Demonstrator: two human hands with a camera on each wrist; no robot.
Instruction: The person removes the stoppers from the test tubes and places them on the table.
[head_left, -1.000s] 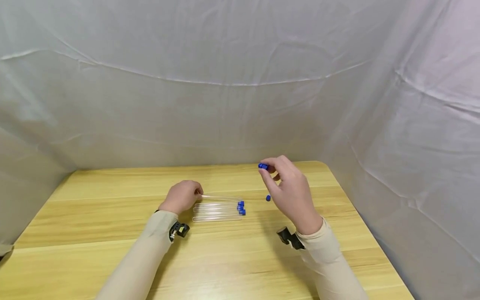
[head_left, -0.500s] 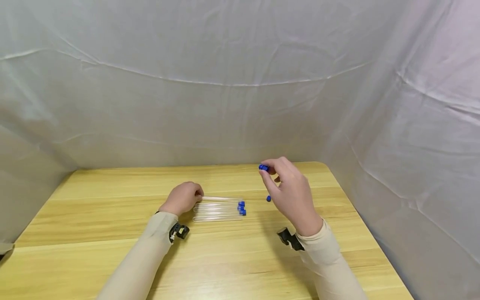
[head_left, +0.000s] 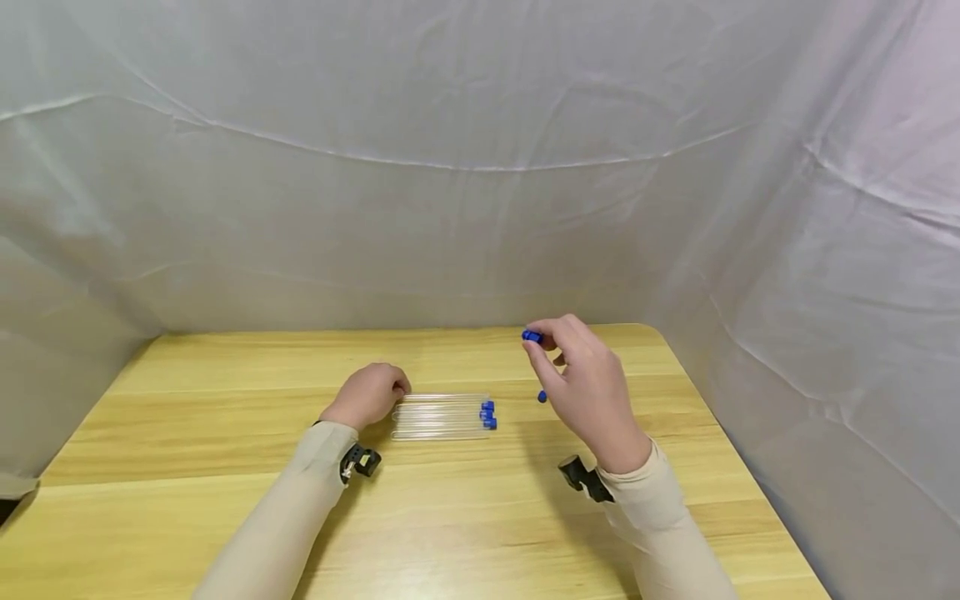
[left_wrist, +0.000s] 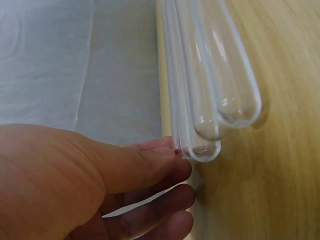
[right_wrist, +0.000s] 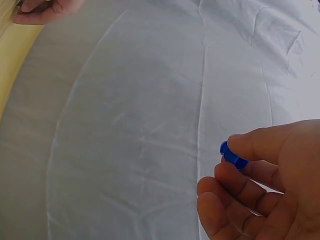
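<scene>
Head view: a small blue cap (head_left: 531,336) sits pinched between the thumb and forefinger of the right hand (head_left: 588,392), raised above the far right part of the wooden table (head_left: 225,500). The right wrist view shows the same blue cap (right_wrist: 233,156) clamped at the fingertips (right_wrist: 250,145), the other fingers loosely curled beneath it. A second blue cap (head_left: 542,397) lies loose on the table just left of that hand. Further left, a row of clear test tubes (head_left: 442,417) lies side by side, some with blue caps on their right ends. The left hand (head_left: 367,394) rests at the tubes' rounded ends; in the left wrist view its fingertips (left_wrist: 170,155) touch the end of one tube (left_wrist: 200,145), the fingers curled, though whether they grasp it I cannot tell. White cloth (head_left: 480,167) surrounds the table.
</scene>
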